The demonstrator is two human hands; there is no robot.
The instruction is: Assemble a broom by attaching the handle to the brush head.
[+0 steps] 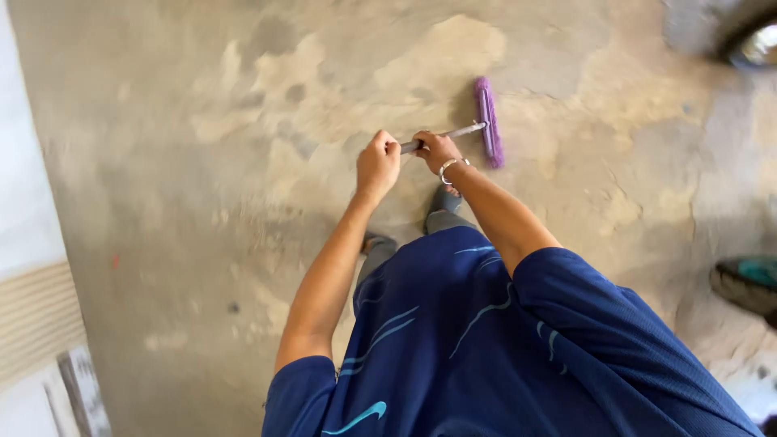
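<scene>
A push broom is held by both hands. The left hand (377, 164) is closed in a fist around the upper end of the grey handle (449, 134); the right hand (438, 150), with a bangle at the wrist, is wrapped around the handle just below it. The purple broom head (488, 121) rests on the concrete floor (202, 162), ahead of the person's feet and slightly to the right.

Risks noted:
- The two hands are set close together near the top of the handle — leverage over the head is judged poor, and the head could twist or skip over the rough, patchy surface.
- The floor appears stained and uneven; whether the darker patches are wet cannot be told. If they are, a slip is possible.
- A dark rounded object (749, 283) lies at the right edge, and another blurred item (749, 36) at top right — either could be struck on a wide stroke.
</scene>
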